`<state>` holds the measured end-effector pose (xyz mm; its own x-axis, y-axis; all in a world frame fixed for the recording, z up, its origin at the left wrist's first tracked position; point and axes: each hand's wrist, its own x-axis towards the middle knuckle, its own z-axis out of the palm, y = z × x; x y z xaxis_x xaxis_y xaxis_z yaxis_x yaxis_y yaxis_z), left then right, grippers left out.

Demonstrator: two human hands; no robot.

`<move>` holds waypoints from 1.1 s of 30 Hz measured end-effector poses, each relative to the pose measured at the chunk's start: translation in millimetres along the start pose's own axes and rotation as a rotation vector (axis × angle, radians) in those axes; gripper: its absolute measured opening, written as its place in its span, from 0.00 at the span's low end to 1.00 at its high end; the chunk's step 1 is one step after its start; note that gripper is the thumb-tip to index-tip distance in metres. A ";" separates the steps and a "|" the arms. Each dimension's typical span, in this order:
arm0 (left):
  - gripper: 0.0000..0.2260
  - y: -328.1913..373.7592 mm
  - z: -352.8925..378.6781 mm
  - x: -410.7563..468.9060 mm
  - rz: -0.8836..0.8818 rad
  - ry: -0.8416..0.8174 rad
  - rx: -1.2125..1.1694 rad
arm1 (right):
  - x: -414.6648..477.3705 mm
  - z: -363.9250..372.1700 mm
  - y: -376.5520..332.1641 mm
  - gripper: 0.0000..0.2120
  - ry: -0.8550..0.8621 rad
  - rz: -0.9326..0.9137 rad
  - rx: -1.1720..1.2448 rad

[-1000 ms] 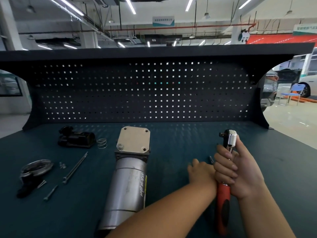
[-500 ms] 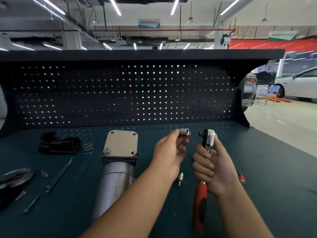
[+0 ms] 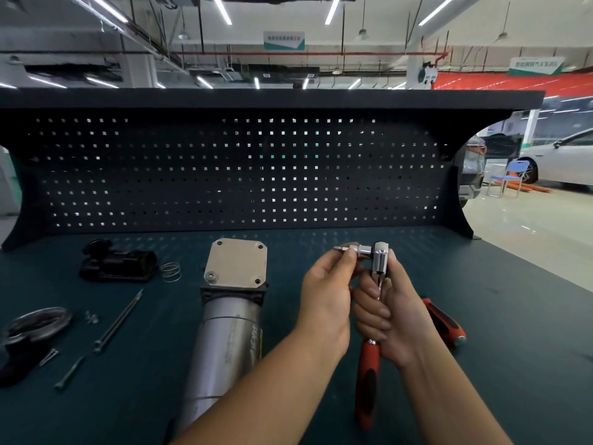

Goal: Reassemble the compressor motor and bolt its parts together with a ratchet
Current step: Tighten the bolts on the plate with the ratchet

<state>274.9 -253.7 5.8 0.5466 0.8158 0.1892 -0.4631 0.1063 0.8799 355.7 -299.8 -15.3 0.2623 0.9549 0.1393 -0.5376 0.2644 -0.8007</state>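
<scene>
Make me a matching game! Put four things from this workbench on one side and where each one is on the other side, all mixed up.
Things:
1. red-handled silver ratchet
2. small silver socket
3. thin wire spring
4. big silver cylinder motor

Places:
A. lying next to the black plastic part
B. pinched by the left hand, at the ratchet's head
C. lying on the green bench, square plate at its far end
D. gripped by the right hand

Pairs: 1-D, 2-B, 3-A, 4-C
</scene>
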 end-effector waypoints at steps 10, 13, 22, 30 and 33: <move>0.11 -0.1 -9.5 -7.0 -0.079 -0.055 0.040 | 2.8 8.6 9.8 0.29 -0.016 -0.025 -0.017; 0.12 2.1 -8.8 -7.9 -0.110 -0.041 -0.013 | 1.8 9.8 10.9 0.29 -0.041 -0.021 -0.026; 0.22 16.4 -9.8 -5.7 -0.232 -0.067 0.057 | -3.3 17.7 10.3 0.28 -0.091 -0.023 -0.083; 0.22 23.9 -13.5 -5.2 -0.225 -0.093 0.114 | -6.3 21.9 8.9 0.30 -0.184 0.007 -0.036; 0.22 25.4 -16.6 -5.3 -0.258 -0.091 0.104 | -5.8 21.9 10.6 0.31 -0.203 0.027 -0.009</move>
<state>248.6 -245.9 19.8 0.6995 0.7145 -0.0121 -0.2295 0.2407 0.9431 330.9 -299.6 -11.8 0.0804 0.9696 0.2311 -0.5349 0.2377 -0.8108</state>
